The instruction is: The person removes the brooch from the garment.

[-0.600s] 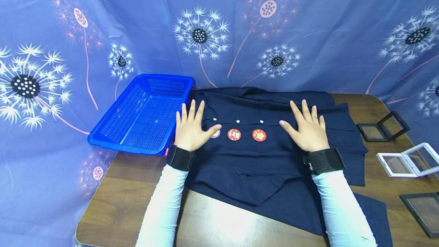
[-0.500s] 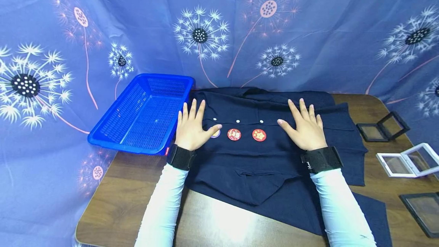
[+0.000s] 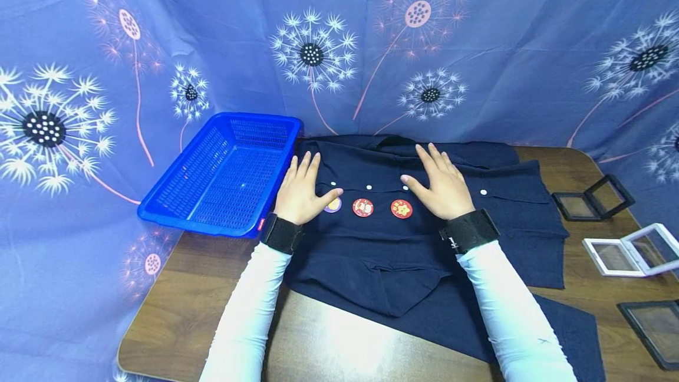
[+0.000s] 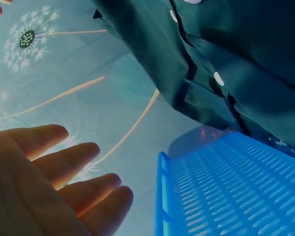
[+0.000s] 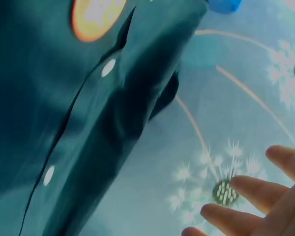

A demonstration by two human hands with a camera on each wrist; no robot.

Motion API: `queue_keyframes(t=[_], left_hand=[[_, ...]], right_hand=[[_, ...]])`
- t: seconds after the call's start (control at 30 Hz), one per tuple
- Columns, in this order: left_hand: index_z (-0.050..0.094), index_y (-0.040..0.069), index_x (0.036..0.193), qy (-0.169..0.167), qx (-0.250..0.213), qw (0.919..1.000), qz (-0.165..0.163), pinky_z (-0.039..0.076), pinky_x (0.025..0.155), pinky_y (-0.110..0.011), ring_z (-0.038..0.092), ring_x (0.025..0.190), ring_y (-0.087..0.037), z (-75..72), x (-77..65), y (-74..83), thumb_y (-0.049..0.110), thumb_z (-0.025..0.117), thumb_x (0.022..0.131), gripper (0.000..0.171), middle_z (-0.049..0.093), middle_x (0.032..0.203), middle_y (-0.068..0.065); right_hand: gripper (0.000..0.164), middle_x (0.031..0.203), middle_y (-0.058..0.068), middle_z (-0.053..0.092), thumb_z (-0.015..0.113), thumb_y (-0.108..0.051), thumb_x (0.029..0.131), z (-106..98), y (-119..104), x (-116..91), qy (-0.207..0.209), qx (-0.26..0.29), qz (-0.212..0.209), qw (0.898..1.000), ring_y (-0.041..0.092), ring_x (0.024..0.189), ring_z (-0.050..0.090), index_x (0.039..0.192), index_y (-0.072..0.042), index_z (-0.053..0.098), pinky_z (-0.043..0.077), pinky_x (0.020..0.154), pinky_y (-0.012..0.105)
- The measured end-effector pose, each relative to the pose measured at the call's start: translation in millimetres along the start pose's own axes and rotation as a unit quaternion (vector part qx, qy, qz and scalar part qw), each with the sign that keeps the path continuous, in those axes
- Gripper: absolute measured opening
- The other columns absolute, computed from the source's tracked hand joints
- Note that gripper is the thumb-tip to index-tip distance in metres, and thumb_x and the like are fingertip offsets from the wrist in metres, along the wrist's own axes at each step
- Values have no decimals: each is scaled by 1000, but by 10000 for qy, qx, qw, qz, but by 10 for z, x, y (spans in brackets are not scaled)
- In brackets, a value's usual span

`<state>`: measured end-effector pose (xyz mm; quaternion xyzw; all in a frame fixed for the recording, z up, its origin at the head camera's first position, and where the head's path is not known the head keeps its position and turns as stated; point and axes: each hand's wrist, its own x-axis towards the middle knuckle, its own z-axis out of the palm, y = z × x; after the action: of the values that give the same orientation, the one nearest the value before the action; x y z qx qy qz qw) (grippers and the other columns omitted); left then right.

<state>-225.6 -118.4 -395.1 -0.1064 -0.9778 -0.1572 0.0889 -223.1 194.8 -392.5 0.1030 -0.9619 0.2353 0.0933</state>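
Observation:
A dark navy buttoned shirt (image 3: 371,252) lies spread over the table. Along it sit three round badges: a purple-edged one (image 3: 333,206), a red one with a figure (image 3: 363,207) and a red one with a yellow star (image 3: 401,209). My left hand (image 3: 301,196), fingers straight, is over the shirt's left end, its thumb near the purple-edged badge. Over the shirt to the right of the star badge is my right hand (image 3: 444,187), fingers extended and holding nothing. In both wrist views the fingers appear apart from the cloth.
A blue plastic basket (image 3: 212,181) stands at the left, beside the shirt. On the right side of the table are an open black frame (image 3: 578,205), an open white frame (image 3: 615,255) and another black frame (image 3: 655,329). A dandelion-print curtain (image 3: 339,46) hangs behind.
My right hand has moved left toward the star badge, uncovering a white button on its right. The left hand has shifted slightly. Badges and shirt lie as before.

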Motion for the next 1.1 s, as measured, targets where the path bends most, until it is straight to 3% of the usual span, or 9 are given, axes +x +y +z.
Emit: queue_keyframes(t=[0.33, 0.6, 0.8, 1.1], left_hand=[[28, 10, 154, -251, -32, 9996, 94, 28, 118, -49, 28, 148, -37, 107, 40, -44, 64, 61, 85, 94, 33, 158, -16], [36, 5, 150, -394, -304, 9988, -5, 40, 110, -48, 48, 133, -38, 162, 35, -64, 53, 65, 88, 84, 47, 147, -20], [42, 2, 146, -667, -429, 9967, -190, 41, 109, -49, 51, 129, -40, 213, 60, -85, 48, 66, 89, 78, 51, 142, -22], [52, -1, 137, -940, -412, 9944, -243, 44, 105, -48, 55, 124, -38, 285, 90, -123, 44, 65, 91, 66, 54, 135, -22]], right_hand=[[78, 162, 15, 23, 52, -57, 95, 270, -294, 193, -383, 180, -389, 9983, 40, 148, 24, 156, -17, 26, 23, 117, 60], [73, 156, 17, 36, 57, -47, 95, 498, -478, 313, -693, 365, -639, 9949, 37, 143, 35, 153, -10, 33, 29, 116, 53], [68, 151, 17, 43, 59, -43, 95, 642, -603, 373, -899, 624, -639, 9919, 38, 138, 42, 150, -8, 38, 34, 113, 53], [62, 144, 18, 51, 61, -38, 95, 858, -721, 437, -1094, 558, -801, 9892, 35, 134, 47, 144, -4, 46, 36, 113, 49]])
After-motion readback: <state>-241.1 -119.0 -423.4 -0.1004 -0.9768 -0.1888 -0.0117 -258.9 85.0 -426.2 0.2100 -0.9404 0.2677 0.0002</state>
